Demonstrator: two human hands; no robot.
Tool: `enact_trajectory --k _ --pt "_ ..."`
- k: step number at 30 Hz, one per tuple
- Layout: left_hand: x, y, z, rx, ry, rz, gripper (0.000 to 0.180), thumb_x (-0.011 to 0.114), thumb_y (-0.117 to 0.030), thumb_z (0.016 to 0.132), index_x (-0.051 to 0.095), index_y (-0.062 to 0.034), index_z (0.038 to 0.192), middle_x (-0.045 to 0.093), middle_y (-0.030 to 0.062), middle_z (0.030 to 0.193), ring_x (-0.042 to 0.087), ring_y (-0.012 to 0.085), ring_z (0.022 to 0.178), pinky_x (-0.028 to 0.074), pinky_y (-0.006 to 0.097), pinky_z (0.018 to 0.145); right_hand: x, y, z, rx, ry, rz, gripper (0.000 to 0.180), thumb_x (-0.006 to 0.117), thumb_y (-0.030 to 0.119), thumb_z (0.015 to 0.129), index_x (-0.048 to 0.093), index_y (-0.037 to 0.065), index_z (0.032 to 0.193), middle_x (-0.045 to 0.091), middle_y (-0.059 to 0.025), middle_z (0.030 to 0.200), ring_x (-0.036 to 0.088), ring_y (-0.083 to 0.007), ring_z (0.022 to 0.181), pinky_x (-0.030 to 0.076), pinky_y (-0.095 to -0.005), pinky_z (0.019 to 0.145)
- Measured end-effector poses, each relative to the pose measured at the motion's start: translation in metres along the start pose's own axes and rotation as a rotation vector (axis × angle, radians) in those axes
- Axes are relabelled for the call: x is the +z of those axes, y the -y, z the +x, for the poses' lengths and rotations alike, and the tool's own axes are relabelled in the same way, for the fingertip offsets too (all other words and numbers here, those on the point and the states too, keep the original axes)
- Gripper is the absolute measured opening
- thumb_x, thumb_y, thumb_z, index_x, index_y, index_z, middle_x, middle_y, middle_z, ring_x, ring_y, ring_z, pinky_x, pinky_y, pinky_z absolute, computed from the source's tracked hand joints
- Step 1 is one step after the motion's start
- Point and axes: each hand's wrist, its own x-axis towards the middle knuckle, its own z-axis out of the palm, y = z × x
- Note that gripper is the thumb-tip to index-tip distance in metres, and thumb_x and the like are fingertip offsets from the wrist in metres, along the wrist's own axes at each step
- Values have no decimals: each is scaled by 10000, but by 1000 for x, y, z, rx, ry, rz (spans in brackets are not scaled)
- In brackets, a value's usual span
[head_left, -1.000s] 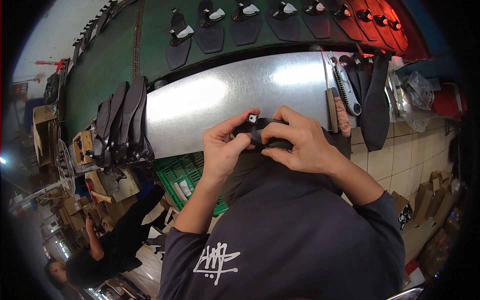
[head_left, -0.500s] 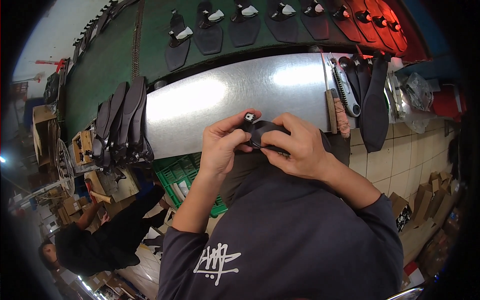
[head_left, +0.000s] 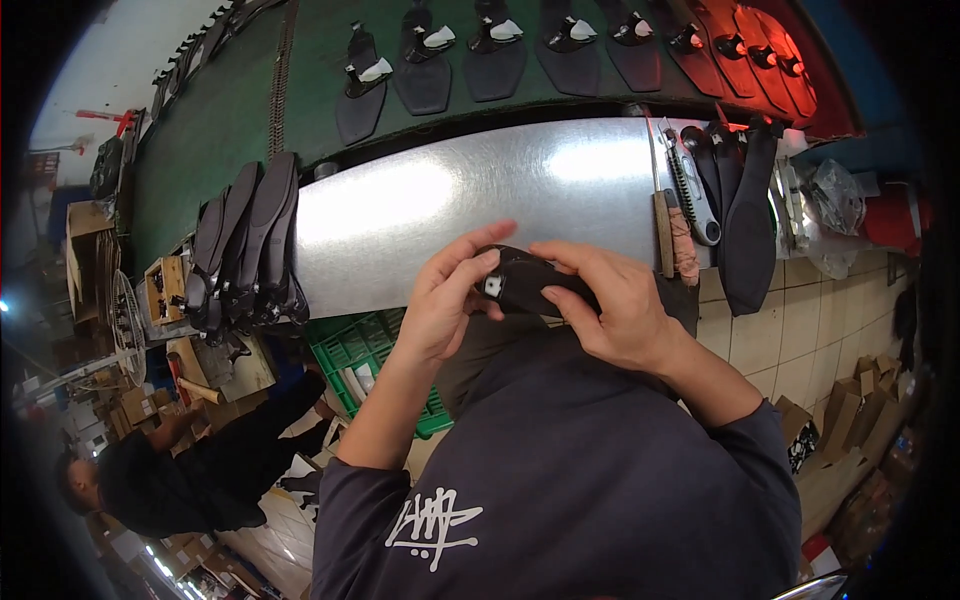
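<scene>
Both hands hold a black shoe sole [head_left: 530,280] over the near edge of the metal worktop. A small heel end with a pale square face shows beside my left fingers. My left hand [head_left: 437,310] pinches this end between thumb and fingers, its index finger stretched forward. Around the sole's broader part, my right hand [head_left: 622,312] is closed, thumb on the near side and fingers on the far side. My palms and fingers hide much of the sole.
A shiny metal worktop [head_left: 470,190] lies ahead, with a green belt [head_left: 225,130] carrying several soles beyond. More soles [head_left: 240,240] pile at left. A utility knife [head_left: 697,185], a wooden-handled tool [head_left: 663,230] and another sole [head_left: 750,235] lie right. A green crate [head_left: 385,345] stands below; a person [head_left: 190,490] is at left.
The sole has turned in my hands, so the pale heel face now sits lower and nearer me. My right thumb shows on its near side. The belt's soles appear slightly shifted.
</scene>
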Motion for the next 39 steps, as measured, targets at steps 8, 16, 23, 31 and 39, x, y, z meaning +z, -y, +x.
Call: enact_trajectory --k 8,16,23,31,39 --pt "-1 -5 -5 -52 153 70 349 444 -78 885 565 -37 1211 611 47 1082 601 106 910 531 245 710 0 -11 -9 -3 35 -60 182 743 102 756 577 59 820 591 -85 668 592 -274 592 448 -368 543" --pt "-2 0 -6 -55 154 186 338 393 -98 906 567 -16 1184 616 70 1063 594 127 939 543 286 745 6 -12 -13 -7 20 -52 170 739 93 747 580 64 797 576 -84 656 574 -278 576 438 -372 533" --pt "2 6 -5 -68 133 166 315 375 -152 957 575 -3 1150 632 72 986 604 118 869 536 277 730 5 -8 -13 -57 4 -106 150 722 68 746 578 59 787 560 -86 651 572 -276 579 439 -374 534" --pt "7 15 -11 64 63 319 199 570 -122 934 618 4 1080 649 28 891 596 77 784 524 243 671 3 -10 -14 44 85 -73 161 716 71 768 559 51 801 581 -95 665 604 -286 612 461 -376 543" --pt "1 31 -7 49 -69 169 147 632 -96 893 638 26 975 672 88 898 638 111 735 557 232 572 9 -15 -15 107 91 23 208 719 106 794 625 34 965 666 -124 768 657 -286 687 505 -361 596"
